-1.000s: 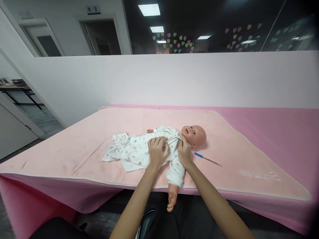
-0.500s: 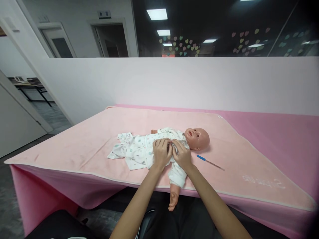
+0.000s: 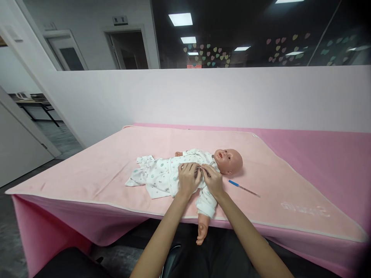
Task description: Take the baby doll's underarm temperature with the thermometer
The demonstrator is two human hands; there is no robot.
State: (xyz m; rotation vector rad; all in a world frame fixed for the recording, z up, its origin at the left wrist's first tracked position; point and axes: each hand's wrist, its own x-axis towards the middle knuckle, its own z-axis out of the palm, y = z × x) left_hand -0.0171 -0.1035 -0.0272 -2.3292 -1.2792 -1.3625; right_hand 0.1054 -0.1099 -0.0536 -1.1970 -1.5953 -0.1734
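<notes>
A baby doll (image 3: 230,161) lies on its back on a peach blanket (image 3: 95,170), its head to the right. It wears a white printed baby shirt (image 3: 195,155), with matching printed trousers (image 3: 159,175) spread to the left. Over the doll's chest, my left hand (image 3: 189,179) is closed, fingertips pinching the shirt front. Close beside it, my right hand (image 3: 213,180) pinches at the same spot. A thin white bit of cloth, perhaps a tie, shows between the fingertips; my fingers hide most of it. The doll's near arm (image 3: 203,227) hangs past the table edge.
A thin stick with a blue end (image 3: 244,188), possibly a thermometer or pen, lies right of the doll on the blanket. Pink cloth (image 3: 327,162) covers the table under the blanket. Behind stands a white wall (image 3: 232,96) with a dark window above.
My fingertips have shifted slightly at the chest, and a thin white bit now shows between them. The view has tilted a little; doll and stick stay in place.
</notes>
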